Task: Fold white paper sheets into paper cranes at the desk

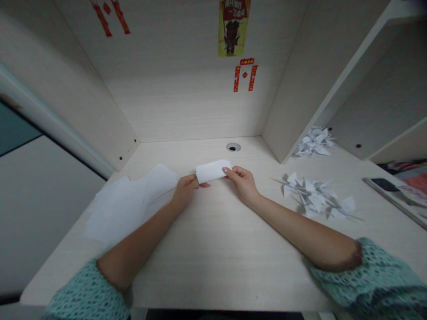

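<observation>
A small folded sheet of white paper is held between both hands over the middle of the desk. My left hand grips its left end, fingers closed and partly under it. At the right end, my right hand pinches it with the thumb on top and the fingers behind. Left of my left hand lies a spread of loose white paper sheets. To the right of my right hand is a loose group of folded white paper pieces with pointed ends.
A second heap of folded paper sits farther back beside the upright panel. At the right, a phone rests on a flat item. The desk has a round cable hole near the back wall. Red stickers decorate that wall.
</observation>
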### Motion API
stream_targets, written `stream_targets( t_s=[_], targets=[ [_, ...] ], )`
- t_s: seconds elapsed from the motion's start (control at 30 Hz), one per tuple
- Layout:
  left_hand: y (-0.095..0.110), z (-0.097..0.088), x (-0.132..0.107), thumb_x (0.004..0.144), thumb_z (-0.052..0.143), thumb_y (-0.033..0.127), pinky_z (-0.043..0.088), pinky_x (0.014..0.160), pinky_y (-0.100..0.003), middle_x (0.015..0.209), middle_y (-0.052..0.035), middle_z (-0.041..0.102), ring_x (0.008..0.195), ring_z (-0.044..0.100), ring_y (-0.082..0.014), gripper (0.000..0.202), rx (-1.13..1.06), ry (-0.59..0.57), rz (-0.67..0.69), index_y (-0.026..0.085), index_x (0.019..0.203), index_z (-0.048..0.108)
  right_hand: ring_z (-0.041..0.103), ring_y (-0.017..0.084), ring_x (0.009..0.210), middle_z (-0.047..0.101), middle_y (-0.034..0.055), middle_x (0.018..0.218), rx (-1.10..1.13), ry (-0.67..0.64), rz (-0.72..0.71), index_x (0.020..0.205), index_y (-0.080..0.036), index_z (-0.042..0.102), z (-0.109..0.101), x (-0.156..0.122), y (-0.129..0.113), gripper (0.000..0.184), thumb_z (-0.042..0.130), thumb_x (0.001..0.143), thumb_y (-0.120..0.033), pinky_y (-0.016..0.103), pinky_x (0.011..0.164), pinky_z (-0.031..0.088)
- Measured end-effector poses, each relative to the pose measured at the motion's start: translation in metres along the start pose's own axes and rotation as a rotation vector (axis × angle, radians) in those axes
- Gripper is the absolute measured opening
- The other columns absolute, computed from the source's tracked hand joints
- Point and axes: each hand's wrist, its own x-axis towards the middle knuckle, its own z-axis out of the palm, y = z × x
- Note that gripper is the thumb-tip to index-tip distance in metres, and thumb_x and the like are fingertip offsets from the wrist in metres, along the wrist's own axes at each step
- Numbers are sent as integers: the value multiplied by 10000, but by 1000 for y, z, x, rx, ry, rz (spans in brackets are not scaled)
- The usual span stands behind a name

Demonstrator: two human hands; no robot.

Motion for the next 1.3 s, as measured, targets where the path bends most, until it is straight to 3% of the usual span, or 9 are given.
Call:
stream_targets(
  t_s=[0.07,0.2,0.33,0.53,0.7,0.9,1.1,1.3],
  targets=[
    [-1,1,-2,855,417,457,443,699,-290,823,-83,752,766,647,-194,447,22,-17,24,143,832,735,459,97,552,531,-36,554,11,28,2,554,-183,529,-1,2,1,379,765,622,-472,237,555,362],
    [0,4,-4,894,333,556,463,708,-297,919,-97,733,843,646,-206,563,-33,179,34,139,1072,667,511,114,577,592,-19,602,16,7,-8,631,-188,573,1,-1,-2,340,772,615,-463,251,584,399],
    [6,4,-9,856,496,517,453,871,-308,1216,-116,629,1029,610,-198,572,-105,217,148,193,1326,463,553,119,593,647,-14,659,2,-52,-44,761,-194,607,5,-7,-7,318,791,611,-406,255,602,411],
    [19,7,-19,856,522,475,457,888,-320,1093,-90,693,1006,628,-226,491,-11,41,184,193,1255,562,560,128,578,645,-22,637,-85,-116,-102,861,-210,597,8,-14,-9,337,779,632,-378,259,580,411],
    [22,12,-21,774,662,399,471,854,-290,1066,-18,717,951,650,-208,373,277,178,172,286,1130,669,571,130,587,647,-21,639,-168,-142,-161,886,-212,607,9,-17,-9,309,769,662,-348,262,599,423],
    [20,17,-22,792,647,369,513,795,-297,1122,2,704,879,672,-198,292,231,233,145,300,1068,711,613,148,618,701,7,705,-161,-132,-127,976,-220,639,7,-17,-7,350,746,686,-384,271,611,455],
    [15,17,-21,825,608,374,497,867,-318,1116,2,701,956,672,-207,285,239,209,175,311,1089,695,634,157,644,721,23,726,-181,-103,-136,950,-209,717,8,-17,-7,306,733,700,-385,289,645,487],
    [15,15,-21,850,575,393,497,816,-301,1119,-5,699,934,676,-202,304,306,173,200,303,1123,676,658,168,669,746,35,766,-158,-81,-110,942,-216,741,8,-18,-8,298,758,677,-351,301,669,506]
  ],
)
